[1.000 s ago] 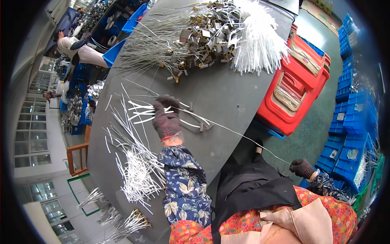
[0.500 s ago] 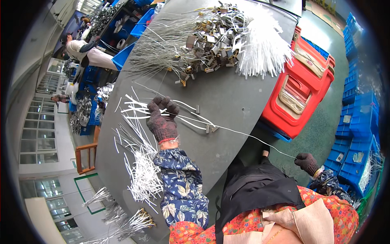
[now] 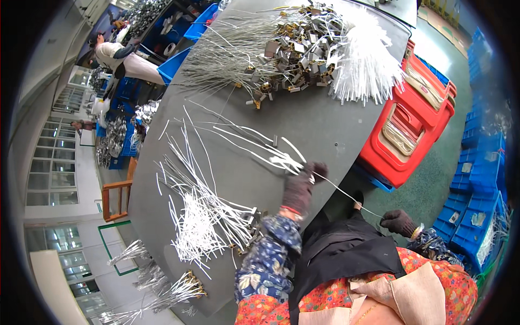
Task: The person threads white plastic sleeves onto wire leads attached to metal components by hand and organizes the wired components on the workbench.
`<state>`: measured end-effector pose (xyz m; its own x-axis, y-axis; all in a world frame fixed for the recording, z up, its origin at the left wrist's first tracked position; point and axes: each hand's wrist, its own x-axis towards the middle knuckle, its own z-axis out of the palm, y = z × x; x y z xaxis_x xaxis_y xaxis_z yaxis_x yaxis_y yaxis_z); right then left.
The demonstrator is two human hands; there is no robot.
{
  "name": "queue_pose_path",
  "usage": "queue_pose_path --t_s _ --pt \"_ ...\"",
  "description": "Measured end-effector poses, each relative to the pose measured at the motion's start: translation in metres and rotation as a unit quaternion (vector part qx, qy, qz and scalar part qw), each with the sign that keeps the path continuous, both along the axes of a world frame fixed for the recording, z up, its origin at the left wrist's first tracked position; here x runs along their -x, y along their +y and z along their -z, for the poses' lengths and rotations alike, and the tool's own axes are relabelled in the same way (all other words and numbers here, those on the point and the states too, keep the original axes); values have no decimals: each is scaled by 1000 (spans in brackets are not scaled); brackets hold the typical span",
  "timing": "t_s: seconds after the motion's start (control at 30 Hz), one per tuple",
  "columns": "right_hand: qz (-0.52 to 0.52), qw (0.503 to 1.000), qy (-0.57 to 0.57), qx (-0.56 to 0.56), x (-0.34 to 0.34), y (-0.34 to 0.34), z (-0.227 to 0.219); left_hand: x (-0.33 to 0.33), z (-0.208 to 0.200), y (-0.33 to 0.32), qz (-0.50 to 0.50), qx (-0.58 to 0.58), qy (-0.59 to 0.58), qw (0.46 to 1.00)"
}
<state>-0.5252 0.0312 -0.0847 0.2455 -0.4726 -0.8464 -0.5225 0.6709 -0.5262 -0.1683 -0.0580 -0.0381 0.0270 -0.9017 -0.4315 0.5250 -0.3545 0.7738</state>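
Observation:
Dark knit work gloves cover both hands. Near the table's right edge, my left hand (image 3: 301, 190) is closed round several short white sleeves (image 3: 284, 161), which stick out past its fingers. Thin wires trail from it to the upper left, and a small metal piece (image 3: 275, 141) lies beside them. My right hand (image 3: 398, 222), off the table edge, pinches the end of a thin white wire (image 3: 346, 194) stretched taut from my left hand. A pile of white-sleeved wires (image 3: 197, 230) lies left of my left forearm.
At the table's far side lie a heap of wires with metal ends (image 3: 303, 51) and a fan of white sleeves (image 3: 365, 59). Red bins (image 3: 387, 146) stand right of the table, blue crates (image 3: 460, 216) farther right. Another person (image 3: 116, 57) stands at the upper left.
My left hand has moved right and nearer along the wire, and the white sleeves have come with it. My right hand has shifted slightly left, still pinching the wire end.

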Motion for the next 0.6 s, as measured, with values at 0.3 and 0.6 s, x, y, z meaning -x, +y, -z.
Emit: queue_pose_path --t_s 0.3,0.6 --pt "-34 998 43 19 -22 -29 -16 -157 -49 -24 -305 160 141 928" --pt "-72 961 -219 151 -166 -117 -33 -71 -17 -6 -221 -36 2 975"
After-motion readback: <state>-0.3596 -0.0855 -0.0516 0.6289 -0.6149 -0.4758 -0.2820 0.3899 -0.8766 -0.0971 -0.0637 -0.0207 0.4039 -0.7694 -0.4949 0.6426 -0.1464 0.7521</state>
